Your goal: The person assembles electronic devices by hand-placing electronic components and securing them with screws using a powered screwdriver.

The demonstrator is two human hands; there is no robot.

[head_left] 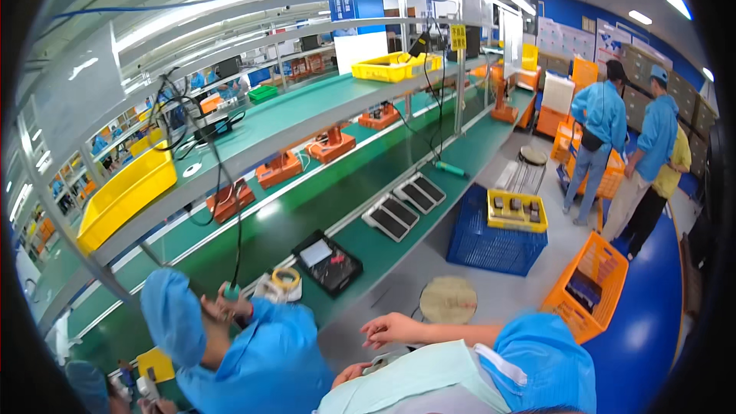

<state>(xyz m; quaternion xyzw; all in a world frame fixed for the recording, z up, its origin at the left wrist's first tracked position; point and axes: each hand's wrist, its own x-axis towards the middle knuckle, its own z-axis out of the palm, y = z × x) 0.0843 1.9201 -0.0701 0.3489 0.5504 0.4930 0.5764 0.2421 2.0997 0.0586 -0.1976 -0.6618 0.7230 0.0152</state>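
Observation:
My right hand (393, 330) reaches leftward across my front, its fingers loosely bent and apart, with nothing visible in them. The forearm is bare below a bunched blue sleeve (546, 360). Lower down, my left hand (352, 373) shows only in part beside my pale apron (425, 379). A greyish thing (386, 360) lies close to it, too small to name, and those fingers are mostly hidden. A round-topped stool (448, 300) stands just beyond my right hand.
At left, a co-worker in blue (253, 353) holds a corded driver (231, 291) at the green bench (299, 222). On it lie a black tray (327, 262), tape roll (286, 278) and dark panels (390, 217). A blue crate (491, 241) and orange crate (586, 280) stand right.

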